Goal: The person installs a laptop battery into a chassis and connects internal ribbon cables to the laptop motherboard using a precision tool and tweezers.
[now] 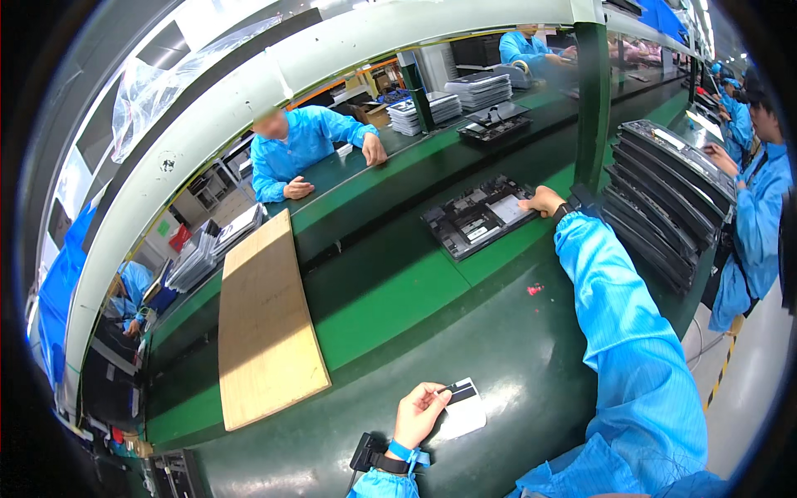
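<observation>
My left hand (419, 413), near the front of the bench, pinches a thin white card-like piece (466, 417) with a black strip by its top edge. Its thumb covers one corner of the piece. Reaching forward, my right hand (544, 202) has its fingers closed at the right edge of a black laptop casing (477, 220). The casing lies flat on the green bench (398, 303), with its inner side up. A pale rectangular part (505, 209) sits inside it next to my fingertips.
A wooden board (270, 324) lies across the bench on the left. Right of a green post (591, 108) stands a tall stack of dark casings (660, 203). A co-worker in blue (303, 149) sits across the bench. Another dark casing (496, 123) lies beyond mine, near stacked panels (425, 112).
</observation>
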A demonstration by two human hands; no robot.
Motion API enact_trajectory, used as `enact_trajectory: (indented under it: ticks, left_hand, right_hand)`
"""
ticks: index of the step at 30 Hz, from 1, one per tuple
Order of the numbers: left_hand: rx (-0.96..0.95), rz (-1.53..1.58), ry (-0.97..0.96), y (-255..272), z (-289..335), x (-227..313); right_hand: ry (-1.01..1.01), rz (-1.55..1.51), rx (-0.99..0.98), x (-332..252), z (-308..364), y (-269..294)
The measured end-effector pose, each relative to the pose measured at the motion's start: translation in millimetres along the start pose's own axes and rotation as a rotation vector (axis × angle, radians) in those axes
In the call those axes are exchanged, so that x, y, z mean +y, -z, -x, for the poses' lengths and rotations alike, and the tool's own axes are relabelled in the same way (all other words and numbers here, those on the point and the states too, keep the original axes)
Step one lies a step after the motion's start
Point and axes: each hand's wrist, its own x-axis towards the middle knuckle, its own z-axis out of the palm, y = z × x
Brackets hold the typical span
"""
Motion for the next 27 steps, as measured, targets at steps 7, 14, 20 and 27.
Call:
enact_trajectory:
  ticks: [7,14,20,27]
  left_hand:
    - [0.008,-0.004,0.014,0,1,1]
    - [0.013,-0.003,0.039,-1,1,2]
    - [0.020,0.002,0.026,-3,-1,5]
    - [0.037,0.170,-0.004,-1,5,11]
  right_hand:
    - [-0.048,-0.341,-0.060,-14,23,-3]
    - [-0.205,-0.521,-0.158,-42,56,3]
    - [-0.121,-0.554,-0.120,-61,76,6]
    - [0.018,-0.887,-0.417,-76,134,-9]
